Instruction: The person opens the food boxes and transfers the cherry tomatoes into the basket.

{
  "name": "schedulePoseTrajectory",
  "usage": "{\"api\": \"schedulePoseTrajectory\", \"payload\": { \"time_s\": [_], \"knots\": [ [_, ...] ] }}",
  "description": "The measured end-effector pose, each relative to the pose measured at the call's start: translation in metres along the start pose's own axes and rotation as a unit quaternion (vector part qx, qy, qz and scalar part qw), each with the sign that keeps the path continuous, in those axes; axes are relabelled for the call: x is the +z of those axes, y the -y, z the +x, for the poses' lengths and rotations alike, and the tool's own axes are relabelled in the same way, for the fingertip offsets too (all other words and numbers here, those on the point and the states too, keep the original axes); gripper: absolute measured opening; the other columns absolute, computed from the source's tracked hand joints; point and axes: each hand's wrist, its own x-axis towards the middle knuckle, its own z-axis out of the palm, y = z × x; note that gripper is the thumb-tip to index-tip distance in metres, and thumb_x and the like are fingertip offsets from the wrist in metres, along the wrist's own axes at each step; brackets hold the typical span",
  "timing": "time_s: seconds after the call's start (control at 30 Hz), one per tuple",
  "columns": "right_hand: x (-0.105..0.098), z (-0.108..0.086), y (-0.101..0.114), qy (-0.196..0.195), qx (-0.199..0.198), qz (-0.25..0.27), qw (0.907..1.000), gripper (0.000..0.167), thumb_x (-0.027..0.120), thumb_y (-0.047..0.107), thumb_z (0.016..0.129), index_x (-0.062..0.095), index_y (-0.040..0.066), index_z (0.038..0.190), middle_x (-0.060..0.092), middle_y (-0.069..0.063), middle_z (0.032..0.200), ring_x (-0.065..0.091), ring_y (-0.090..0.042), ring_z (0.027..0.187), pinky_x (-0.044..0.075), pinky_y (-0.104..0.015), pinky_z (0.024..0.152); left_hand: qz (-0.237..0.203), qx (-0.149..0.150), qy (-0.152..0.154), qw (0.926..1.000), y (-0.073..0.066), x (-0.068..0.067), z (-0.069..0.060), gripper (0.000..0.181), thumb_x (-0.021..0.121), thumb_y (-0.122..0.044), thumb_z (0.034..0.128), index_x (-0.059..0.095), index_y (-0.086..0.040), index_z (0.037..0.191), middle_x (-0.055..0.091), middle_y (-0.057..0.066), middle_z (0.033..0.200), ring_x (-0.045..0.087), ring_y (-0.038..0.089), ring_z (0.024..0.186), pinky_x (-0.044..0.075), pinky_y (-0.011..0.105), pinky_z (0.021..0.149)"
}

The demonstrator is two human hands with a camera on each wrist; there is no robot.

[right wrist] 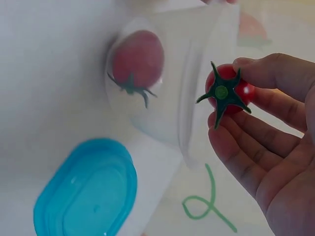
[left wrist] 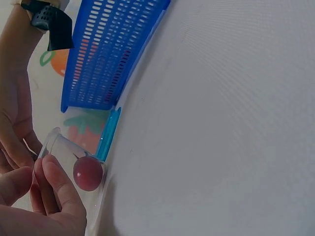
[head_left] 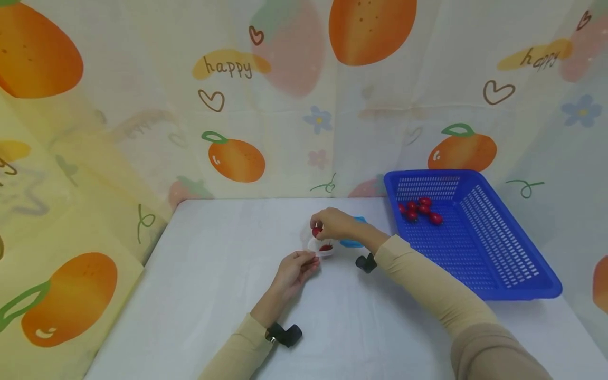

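Observation:
My left hand [head_left: 291,272] pinches the rim of a small clear plastic container [right wrist: 170,115] low over the white table. One cherry tomato [right wrist: 140,59] with a green stem cap lies inside it; the left wrist view shows this tomato [left wrist: 88,173] through the clear wall. Just above the container's mouth, my right hand [head_left: 334,222] holds another cherry tomato [right wrist: 246,91] between thumb and fingertips, its green star-shaped cap showing in the right wrist view. A light blue oval lid [right wrist: 93,191] lies on the table beside the container, partly hidden by my right arm in the head view.
On the right of the table stands a large blue perforated basket [head_left: 475,253]. Several cherry tomatoes [head_left: 424,209] lie at its far left corner. Behind the table hangs a fruit-patterned cloth [head_left: 285,121]. A black wrist camera [head_left: 284,334] sits on my left wrist.

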Motion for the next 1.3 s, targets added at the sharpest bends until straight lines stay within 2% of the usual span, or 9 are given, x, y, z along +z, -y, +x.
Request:
{"api": "schedulePoseTrajectory", "payload": {
  "time_s": [0.3, 0.73, 1.3],
  "knots": [
    [-0.02, -0.013, -0.004, -0.002, -0.006, 0.02, 0.9998, 0.031, 0.07, 0.016, 0.088, 0.066, 0.007, 0.118, 0.069, -0.009, 0.109, 0.063, -0.021, 0.098, 0.058, -0.031, 0.087, 0.003, 0.0, 0.003, 1.0, 0.0, -0.002, 0.0, 0.027, 0.057, -0.018, 0.0981, 0.055, 0.0, 0.118, 0.069, 0.008, 0.101, 0.069, 0.014, 0.091, 0.057, 0.023, 0.087],
    [-0.046, -0.031, -0.014, -0.053, -0.003, 0.039, 0.9978, 0.034, 0.068, 0.018, 0.089, 0.065, 0.007, 0.121, 0.069, -0.011, 0.111, 0.065, -0.025, 0.103, 0.058, -0.036, 0.089, 0.006, 0.003, 0.002, 1.0, 0.0, -0.002, -0.001, 0.028, 0.059, -0.018, 0.0975, 0.056, 0.0, 0.118, 0.069, 0.01, 0.105, 0.068, 0.013, 0.09, 0.057, 0.021, 0.085],
    [-0.068, -0.05, -0.033, -0.083, 0.001, 0.071, 0.994, 0.037, 0.068, 0.016, 0.089, 0.062, 0.004, 0.123, 0.068, -0.016, 0.116, 0.064, -0.029, 0.105, 0.057, -0.042, 0.091, 0.007, 0.003, -0.006, 1.0, 0.001, -0.001, 0.0, 0.026, 0.059, -0.018, 0.097, 0.057, -0.001, 0.117, 0.069, 0.009, 0.103, 0.069, 0.013, 0.089, 0.057, 0.021, 0.083]
  ]
}}
